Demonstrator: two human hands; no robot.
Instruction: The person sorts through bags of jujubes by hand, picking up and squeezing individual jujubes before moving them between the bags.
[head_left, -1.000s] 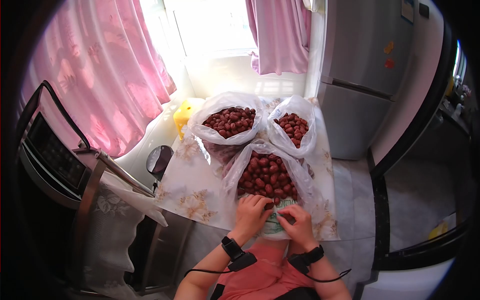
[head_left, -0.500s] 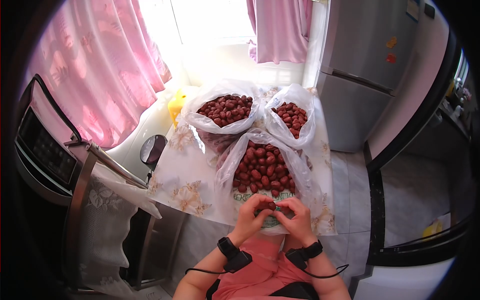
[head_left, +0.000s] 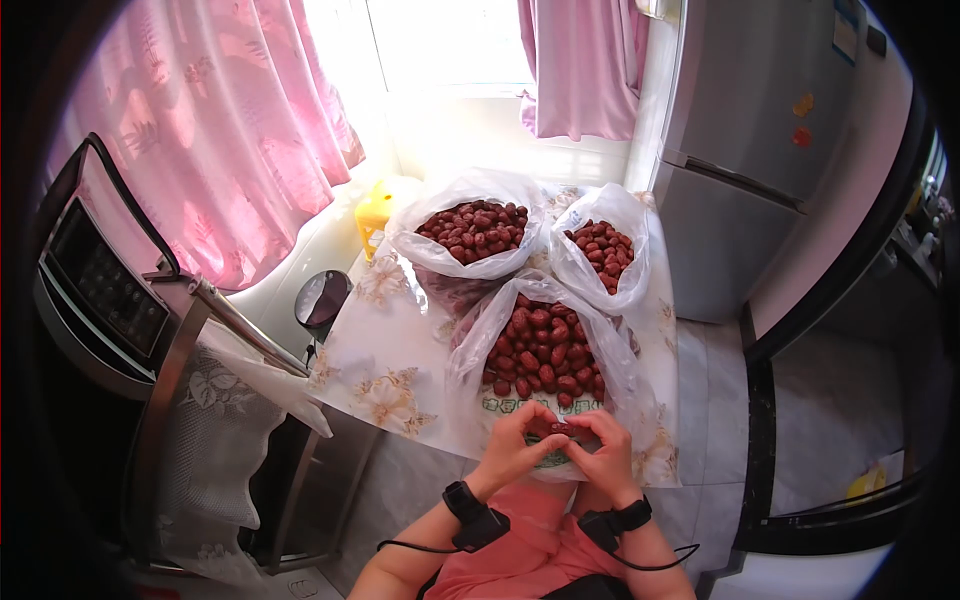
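A red date, wrinkled and dark, is pinched between the fingers of both my hands. My left hand curls round it from one side, thumb and forefinger closed on it. On the other side my right hand grips it the same way. Both hands are over the front edge of the table, at the mouth of an open plastic bag with green print. Inside that bag lies a heap of red dates, just beyond my fingertips.
Two more open bags of dates stand behind, a large bag on the left and a smaller bag on the right. They share a table with a flowered tablecloth. A grey fridge stands to the right.
The view has shifted a little, so the scene sits lower and to the right. The date has turned between my fingers, now showing its long side; my hands stay closed on it.
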